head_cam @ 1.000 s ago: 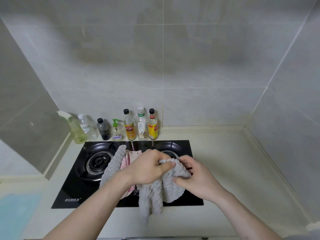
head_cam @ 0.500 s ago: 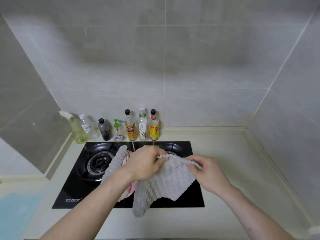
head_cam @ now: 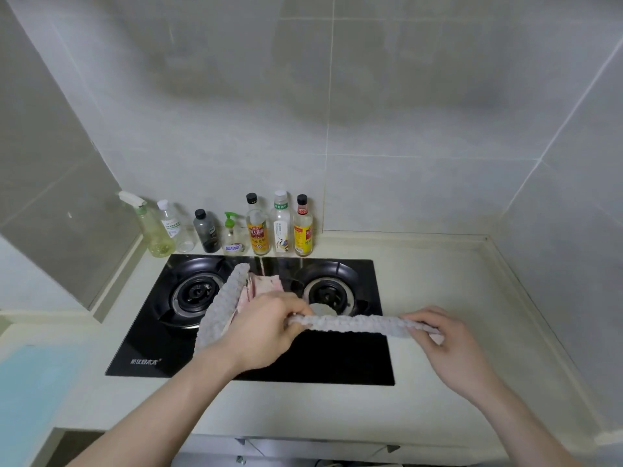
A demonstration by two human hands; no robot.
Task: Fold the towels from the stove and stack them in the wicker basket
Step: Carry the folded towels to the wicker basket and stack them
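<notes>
In the head view, a grey towel [head_cam: 354,322] is held stretched above the stove [head_cam: 256,352], one end pinched by the left hand [head_cam: 269,326], the other by the right hand [head_cam: 448,338], fingers curled round the cloth. A second grey towel [head_cam: 220,305] and a pink cloth [head_cam: 264,286] are left lying between the burners. No wicker basket is seen. The task is judged barely begun: nothing is seen folded or stacked.

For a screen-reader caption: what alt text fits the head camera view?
Two bare hands stretch a grey towel taut above a black gas stove, the left hand and right hand each pinching one end. Another grey towel and a pink one lie between the burners; bottles line the tiled wall behind.
</notes>
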